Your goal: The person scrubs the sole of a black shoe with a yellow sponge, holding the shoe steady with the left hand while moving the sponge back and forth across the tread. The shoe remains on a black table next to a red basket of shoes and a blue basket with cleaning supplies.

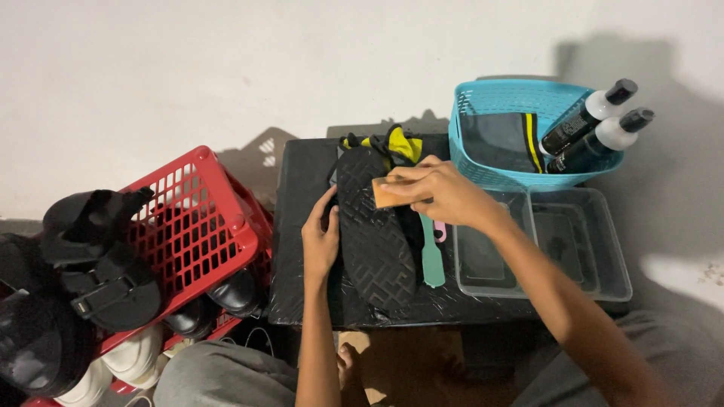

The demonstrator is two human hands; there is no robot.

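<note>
From the head camera, a black rubber sandal with a patterned sole (375, 234) lies sole-up on the black desk (302, 249) — long axis running away from the person, tilted slightly left. The left hand (320, 240) grips its left edge; the right hand (445, 194) has fingers clenched on a small tan block (386, 193) — pressed to the sole.

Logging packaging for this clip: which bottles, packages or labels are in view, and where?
Two bottles: leaning out of the blue basket at upper right; white shoulders, black caps, dark labels.
Flat packet: inside the same basket; dark grey with a yellow and black stripe.
No signs or screens.
</note>
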